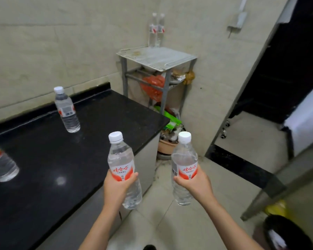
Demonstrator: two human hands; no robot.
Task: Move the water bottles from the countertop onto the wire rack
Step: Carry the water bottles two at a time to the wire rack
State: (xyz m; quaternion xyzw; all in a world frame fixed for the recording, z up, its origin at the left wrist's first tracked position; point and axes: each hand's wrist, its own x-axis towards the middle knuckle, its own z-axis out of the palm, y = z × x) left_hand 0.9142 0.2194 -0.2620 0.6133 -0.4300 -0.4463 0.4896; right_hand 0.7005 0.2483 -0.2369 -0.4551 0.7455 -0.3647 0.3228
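Observation:
My left hand (117, 184) grips a clear water bottle (120, 157) with a white cap and red label, held upright past the countertop's edge. My right hand (195, 184) holds a second such bottle (184, 159) upright over the floor. Two more bottles stand on the black countertop (49, 159): one (67, 110) near the back wall, one (0, 165) cut off at the left edge. The wire rack (157, 57) stands in the far corner, with two bottles (156, 30) upright at the back of its top shelf.
The rack's lower shelves hold a red bag (152, 87), green packets (170, 120) and a clay pot (165, 146) on the floor. A dark doorway (278, 78) opens at the right. A metal frame (278, 181) and a black bin (285, 233) sit at the lower right.

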